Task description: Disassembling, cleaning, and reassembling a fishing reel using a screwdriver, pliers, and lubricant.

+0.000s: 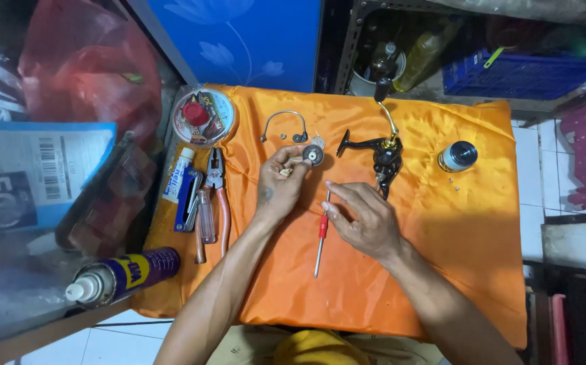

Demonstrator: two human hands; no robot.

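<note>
Below — orange cloth (441,257) over table, white-tiled floor (529,176).

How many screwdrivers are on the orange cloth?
2: a red-handled screwdriver under the right hand, and a clear-handled one beside the pliers at left. More may hide among those tools.

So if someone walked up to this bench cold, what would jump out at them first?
Most likely the bright orange cloth covering the bench, with two bare hands at work in its middle. The left hand pinches a small round metal part, while the right hand rests by a red-handled screwdriver. Beyond them lies a black reel body with its crank, and pliers sit at the cloth's left edge.
</note>
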